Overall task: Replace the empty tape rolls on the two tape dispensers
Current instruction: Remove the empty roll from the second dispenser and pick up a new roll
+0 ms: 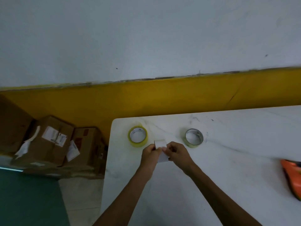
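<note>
Two tape rolls lie flat on the white table (pixel 228 160): a yellowish full roll (pixel 137 136) at the far left and a thinner, paler roll (pixel 194 138) to its right. Between and in front of them, my left hand (pixel 150 154) and my right hand (pixel 176 152) pinch a small white piece (pixel 160 143), which looks like a core or a strip of tape; I cannot tell which. An orange tape dispenser (pixel 292 176) lies at the table's right edge, partly cut off by the frame.
Several cardboard boxes (pixel 53 141) with labels stand on the floor left of the table, against a yellow and grey wall (pixel 146 97). A green surface (pixel 29 201) fills the lower left corner. The table's left edge runs close to my left forearm.
</note>
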A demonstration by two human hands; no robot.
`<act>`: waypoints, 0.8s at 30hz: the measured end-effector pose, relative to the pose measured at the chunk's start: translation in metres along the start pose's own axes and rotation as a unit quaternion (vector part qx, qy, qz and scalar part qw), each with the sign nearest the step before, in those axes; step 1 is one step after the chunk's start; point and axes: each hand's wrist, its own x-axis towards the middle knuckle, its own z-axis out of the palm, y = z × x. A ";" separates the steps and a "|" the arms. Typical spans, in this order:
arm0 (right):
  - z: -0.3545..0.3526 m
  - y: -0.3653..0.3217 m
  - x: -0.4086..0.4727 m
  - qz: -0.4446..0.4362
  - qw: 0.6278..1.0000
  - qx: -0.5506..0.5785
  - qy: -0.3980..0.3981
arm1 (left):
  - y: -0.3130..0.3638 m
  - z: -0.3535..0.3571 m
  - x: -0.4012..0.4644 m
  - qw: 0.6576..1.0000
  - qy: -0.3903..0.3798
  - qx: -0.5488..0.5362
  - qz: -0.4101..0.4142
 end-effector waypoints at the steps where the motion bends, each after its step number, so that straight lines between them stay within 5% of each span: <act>1: 0.000 0.001 0.005 0.001 1.000 -0.004 0.003 | -0.002 0.000 0.006 1.000 -0.006 0.005 0.007; 7: 0.002 0.020 0.033 0.066 0.998 0.008 0.018 | -0.012 0.004 0.034 0.982 -0.007 0.162 0.099; 11: 0.014 0.036 0.045 0.109 0.992 -0.003 0.059 | -0.023 0.015 0.044 0.897 0.024 0.391 0.203; 15: 0.021 0.046 0.050 0.100 0.989 0.012 0.112 | -0.030 0.025 0.057 0.810 -0.032 0.523 0.264; 20: 0.019 0.053 0.053 0.095 0.984 0.043 0.141 | -0.038 0.028 0.059 0.787 -0.056 0.528 0.315; 24: 0.008 0.057 0.052 0.109 0.984 0.046 0.136 | -0.031 0.009 0.056 0.790 0.028 0.490 0.367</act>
